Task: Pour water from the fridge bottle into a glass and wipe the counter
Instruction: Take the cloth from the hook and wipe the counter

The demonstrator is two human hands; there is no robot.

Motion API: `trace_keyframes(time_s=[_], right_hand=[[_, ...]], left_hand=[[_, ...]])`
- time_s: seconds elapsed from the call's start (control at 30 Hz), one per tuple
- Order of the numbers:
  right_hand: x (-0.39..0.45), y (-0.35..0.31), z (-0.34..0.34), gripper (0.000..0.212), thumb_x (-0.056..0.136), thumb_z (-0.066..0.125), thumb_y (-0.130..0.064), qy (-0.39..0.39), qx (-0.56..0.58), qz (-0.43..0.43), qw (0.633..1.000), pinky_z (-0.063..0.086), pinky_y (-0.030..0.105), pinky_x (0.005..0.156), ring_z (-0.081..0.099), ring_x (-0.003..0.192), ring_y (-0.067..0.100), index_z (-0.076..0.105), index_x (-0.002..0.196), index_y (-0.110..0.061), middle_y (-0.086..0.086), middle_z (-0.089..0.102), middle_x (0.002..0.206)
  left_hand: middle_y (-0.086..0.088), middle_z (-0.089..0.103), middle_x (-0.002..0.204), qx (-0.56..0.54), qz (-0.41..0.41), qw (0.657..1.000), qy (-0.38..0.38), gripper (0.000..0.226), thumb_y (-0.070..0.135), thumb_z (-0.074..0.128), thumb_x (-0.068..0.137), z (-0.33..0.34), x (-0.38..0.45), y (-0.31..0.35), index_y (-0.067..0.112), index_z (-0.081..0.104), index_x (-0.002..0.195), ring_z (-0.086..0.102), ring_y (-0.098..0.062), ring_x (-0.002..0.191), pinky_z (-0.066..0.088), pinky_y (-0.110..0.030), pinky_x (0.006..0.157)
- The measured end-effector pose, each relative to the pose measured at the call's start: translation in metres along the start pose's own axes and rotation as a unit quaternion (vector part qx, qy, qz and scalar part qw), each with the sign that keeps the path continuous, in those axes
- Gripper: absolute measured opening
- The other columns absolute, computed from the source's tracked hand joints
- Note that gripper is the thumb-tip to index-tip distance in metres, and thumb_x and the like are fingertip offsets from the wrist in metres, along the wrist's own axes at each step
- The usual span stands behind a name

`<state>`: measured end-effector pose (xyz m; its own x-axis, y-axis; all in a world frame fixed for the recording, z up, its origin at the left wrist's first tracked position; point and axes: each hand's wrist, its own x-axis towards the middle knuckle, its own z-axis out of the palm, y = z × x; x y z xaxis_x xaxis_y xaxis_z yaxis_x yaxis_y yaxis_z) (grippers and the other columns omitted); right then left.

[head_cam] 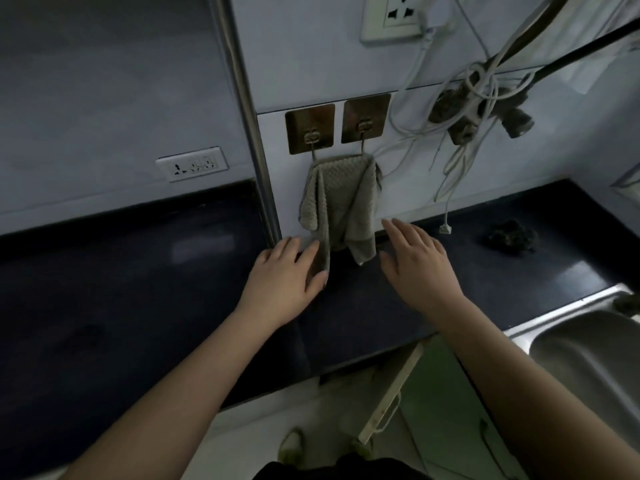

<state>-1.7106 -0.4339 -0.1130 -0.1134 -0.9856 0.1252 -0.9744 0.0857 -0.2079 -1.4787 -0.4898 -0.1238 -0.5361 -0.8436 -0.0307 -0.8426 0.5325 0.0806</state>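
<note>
Head view: grey waffle-weave dish towel (341,202) hangs on the wall, draped over a wire bar (337,156) carried by two adhesive hook plates (337,124). Its long axis is vertical and the lower corners dangle to just above the black counter (121,289).

Both hands are below the towel, fingers pointing up at the wall, one either side of it.

Left hand (282,282): fingers straight and loosely spread. The towel's lower-left tail (320,263) runs between the index finger and the thumb. Touching, I'd say, but not pinched; I can't tell for sure whether the thumb is bearing on the cloth.

Right hand (414,263): flat, fingers straight and close together, holding nothing. It sits just right of the towel's lower-right corner (362,251), apart from it, with a dark gap between.

So the left hand is nearer; it's already at the cloth. The towel lies up and slightly right of the left hand, up and left of the right.

My read: this is the wipe half of the task, fetching the cloth. No bottle or glass in frame, so I can't judge the pour.

Next move as I see it: close the left hand on the tail, then take the cloth off the bar.

Stainless sink (588,358) lower right, cable tangle (478,98) on the wall above right, dark scrubber-like clump (510,235) on the counter well to the right.
</note>
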Motion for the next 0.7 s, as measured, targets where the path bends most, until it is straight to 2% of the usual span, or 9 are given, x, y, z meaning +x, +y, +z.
trace_keyframes(time_s=[0.13, 0.27, 0.33, 0.4, 0.5, 0.7], right_hand=[[0.031, 0.011, -0.009, 0.054, 0.100, 0.044, -0.036, 0.019, 0.029, -0.014, 0.999, 0.033, 0.041, 0.107, 0.040, 0.134, 0.024, 0.032, 0.150, -0.019, 0.002, 0.042, 0.149], [0.059, 0.012, -0.019, 0.049, 0.099, 0.046, -0.031, 0.054, 0.074, -0.011, 0.996, 0.044, 0.042, 0.094, 0.052, 0.117, 0.029, 0.038, 0.145, -0.016, 0.008, 0.053, 0.132], [0.072, 0.011, -0.022, 0.047, 0.099, 0.047, -0.030, 0.069, 0.093, -0.011, 0.993, 0.046, 0.042, 0.090, 0.054, 0.113, 0.028, 0.040, 0.143, -0.017, 0.009, 0.055, 0.127], [0.082, 0.009, -0.023, 0.043, 0.099, 0.047, -0.029, 0.082, 0.107, -0.012, 0.991, 0.047, 0.041, 0.087, 0.055, 0.110, 0.027, 0.043, 0.140, -0.017, 0.009, 0.056, 0.123], [0.093, 0.005, -0.023, 0.039, 0.100, 0.046, -0.030, 0.081, 0.116, 0.002, 0.990, 0.046, 0.038, 0.083, 0.055, 0.108, 0.026, 0.046, 0.137, -0.017, 0.009, 0.056, 0.122], [0.107, 0.001, -0.023, 0.032, 0.100, 0.043, -0.030, 0.070, 0.119, 0.026, 0.990, 0.048, 0.037, 0.076, 0.054, 0.102, 0.024, 0.053, 0.128, -0.017, 0.008, 0.056, 0.116]], left_hand=[[-0.007, 0.040, 0.151, 0.001, -0.012, 0.999, 0.049, 0.070, 0.059, 0.014, 0.094, -0.015, 0.014, 0.008, 0.022, 0.036, 0.148, 0.036, -0.026, 0.138, 0.038, -0.045, 0.105], [-0.006, 0.051, 0.139, -0.034, -0.028, 0.993, 0.111, 0.055, 0.048, 0.031, 0.097, -0.030, 0.027, 0.005, 0.017, 0.050, 0.139, 0.050, -0.026, 0.124, 0.047, -0.042, 0.093], [-0.006, 0.055, 0.132, -0.075, -0.043, 0.986, 0.143, 0.049, 0.044, 0.038, 0.099, -0.038, 0.032, 0.004, 0.015, 0.051, 0.137, 0.056, -0.025, 0.114, 0.051, -0.041, 0.086], [-0.005, 0.053, 0.134, -0.141, -0.074, 0.975, 0.157, 0.046, 0.040, 0.043, 0.100, -0.044, 0.035, 0.005, 0.018, 0.044, 0.141, 0.059, -0.023, 0.107, 0.052, -0.039, 0.081], [-0.003, 0.051, 0.141, -0.242, -0.120, 0.952, 0.141, 0.049, 0.037, 0.044, 0.102, -0.048, 0.044, 0.007, 0.021, 0.036, 0.147, 0.058, -0.020, 0.110, 0.052, -0.039, 0.087], [0.001, 0.058, 0.129, -0.423, -0.174, 0.885, 0.087, 0.037, 0.031, 0.045, 0.103, -0.049, 0.066, 0.001, 0.022, 0.048, 0.138, 0.055, -0.011, 0.112, 0.049, -0.031, 0.093]])
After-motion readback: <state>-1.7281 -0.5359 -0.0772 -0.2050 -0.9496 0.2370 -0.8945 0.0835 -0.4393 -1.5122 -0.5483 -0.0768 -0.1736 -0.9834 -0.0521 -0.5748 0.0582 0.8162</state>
